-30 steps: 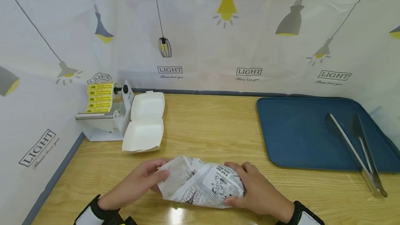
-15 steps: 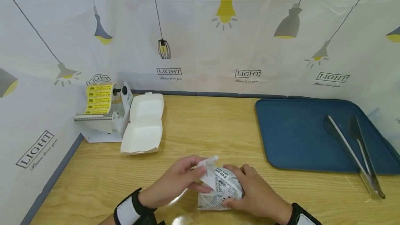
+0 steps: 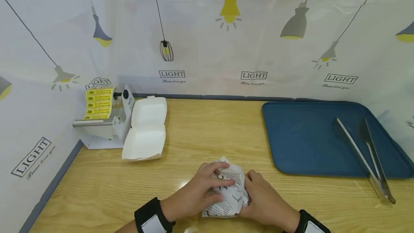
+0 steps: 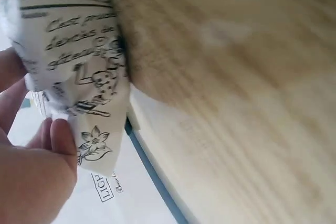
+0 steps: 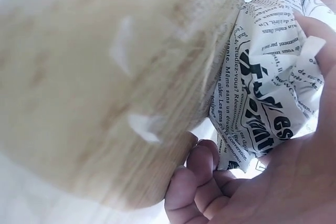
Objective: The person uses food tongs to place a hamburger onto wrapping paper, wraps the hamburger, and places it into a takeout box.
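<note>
A bundle [image 3: 235,194] wrapped in white newsprint-patterned paper rests on the wooden table; its contents are hidden. My left hand [image 3: 195,191] lies over its upper left side, with fingers spread across the folded paper. My right hand [image 3: 266,199] grips the right side, thumb low at the near edge. In the left wrist view, a pointed end of the paper [image 4: 92,93] hangs beside the thumb. The right wrist view has the printed paper [image 5: 262,82] against the palm, and the curled fingertips lie near a lower corner.
Behind to the left, an open white clamshell box [image 3: 144,139] stands beside a label dispenser [image 3: 113,127] with a roll of yellow stickers [image 3: 98,103]. To the right is a blue tray [image 3: 300,136], with metal tongs [image 3: 372,164] lying across it and over its near edge.
My left hand has moved right, folding the loose left end of the paper over the bundle, which now looks shorter. My right hand has stayed at the right side.
</note>
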Action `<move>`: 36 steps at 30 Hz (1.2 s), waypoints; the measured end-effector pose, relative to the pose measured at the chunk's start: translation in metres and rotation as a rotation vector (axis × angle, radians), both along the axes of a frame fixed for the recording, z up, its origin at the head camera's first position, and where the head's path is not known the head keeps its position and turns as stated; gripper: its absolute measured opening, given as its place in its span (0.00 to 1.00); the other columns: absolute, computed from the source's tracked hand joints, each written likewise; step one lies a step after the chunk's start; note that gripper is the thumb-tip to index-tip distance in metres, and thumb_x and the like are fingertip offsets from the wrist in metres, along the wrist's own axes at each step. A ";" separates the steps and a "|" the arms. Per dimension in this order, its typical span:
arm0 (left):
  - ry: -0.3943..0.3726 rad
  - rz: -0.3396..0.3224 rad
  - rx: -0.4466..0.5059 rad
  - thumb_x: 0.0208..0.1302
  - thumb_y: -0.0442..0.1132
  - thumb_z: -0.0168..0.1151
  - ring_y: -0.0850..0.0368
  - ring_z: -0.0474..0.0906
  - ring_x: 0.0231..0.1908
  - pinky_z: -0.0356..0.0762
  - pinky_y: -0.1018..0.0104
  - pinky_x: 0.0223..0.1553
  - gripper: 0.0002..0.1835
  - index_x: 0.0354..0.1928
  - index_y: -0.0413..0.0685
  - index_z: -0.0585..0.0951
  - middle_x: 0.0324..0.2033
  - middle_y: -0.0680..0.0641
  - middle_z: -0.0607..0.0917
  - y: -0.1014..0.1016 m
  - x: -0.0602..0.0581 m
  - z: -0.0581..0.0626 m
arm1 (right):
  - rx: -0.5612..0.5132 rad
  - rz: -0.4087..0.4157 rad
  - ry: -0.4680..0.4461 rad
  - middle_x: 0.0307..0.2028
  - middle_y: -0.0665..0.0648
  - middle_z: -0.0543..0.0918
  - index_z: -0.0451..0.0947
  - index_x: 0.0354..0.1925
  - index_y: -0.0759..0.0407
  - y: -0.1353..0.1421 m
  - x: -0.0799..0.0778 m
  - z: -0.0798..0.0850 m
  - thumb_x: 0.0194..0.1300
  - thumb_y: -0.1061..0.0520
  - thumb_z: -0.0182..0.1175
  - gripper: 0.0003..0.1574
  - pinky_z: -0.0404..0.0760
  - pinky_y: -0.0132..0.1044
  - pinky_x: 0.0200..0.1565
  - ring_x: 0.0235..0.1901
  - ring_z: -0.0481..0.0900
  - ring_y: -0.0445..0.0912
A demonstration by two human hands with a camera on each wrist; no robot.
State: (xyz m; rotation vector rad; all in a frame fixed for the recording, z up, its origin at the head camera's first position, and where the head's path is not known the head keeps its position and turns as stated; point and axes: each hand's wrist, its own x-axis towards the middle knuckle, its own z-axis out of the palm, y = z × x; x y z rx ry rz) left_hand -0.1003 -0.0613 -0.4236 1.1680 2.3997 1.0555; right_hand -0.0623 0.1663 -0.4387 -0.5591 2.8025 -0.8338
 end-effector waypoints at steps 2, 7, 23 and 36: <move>0.082 0.014 -0.043 0.63 0.44 0.63 0.57 0.63 0.61 0.76 0.53 0.60 0.25 0.64 0.60 0.77 0.71 0.48 0.63 0.000 0.002 -0.001 | 0.000 0.003 0.025 0.37 0.51 0.73 0.76 0.54 0.60 0.000 0.000 0.000 0.43 0.31 0.71 0.48 0.67 0.31 0.32 0.33 0.63 0.39; 0.154 0.041 -0.069 0.64 0.51 0.60 0.57 0.63 0.62 0.78 0.54 0.61 0.26 0.64 0.58 0.76 0.65 0.49 0.67 -0.001 0.002 -0.004 | -0.009 -0.007 0.037 0.42 0.52 0.76 0.77 0.55 0.59 0.000 0.000 -0.002 0.42 0.27 0.70 0.51 0.74 0.36 0.37 0.38 0.67 0.40; 0.142 -0.032 -0.120 0.65 0.59 0.53 0.50 0.52 0.74 0.70 0.45 0.68 0.28 0.63 0.57 0.76 0.76 0.48 0.60 -0.005 0.003 -0.005 | -0.012 0.019 0.024 0.39 0.50 0.75 0.73 0.60 0.59 0.001 0.001 0.001 0.45 0.28 0.69 0.53 0.69 0.32 0.33 0.35 0.65 0.39; 0.169 -0.048 -0.163 0.60 0.61 0.60 0.52 0.63 0.70 0.62 0.34 0.69 0.26 0.57 0.56 0.76 0.70 0.50 0.71 0.002 -0.002 -0.010 | -0.115 0.075 -0.245 0.62 0.66 0.70 0.41 0.78 0.60 0.017 -0.001 0.011 0.48 0.31 0.68 0.74 0.78 0.56 0.54 0.57 0.70 0.51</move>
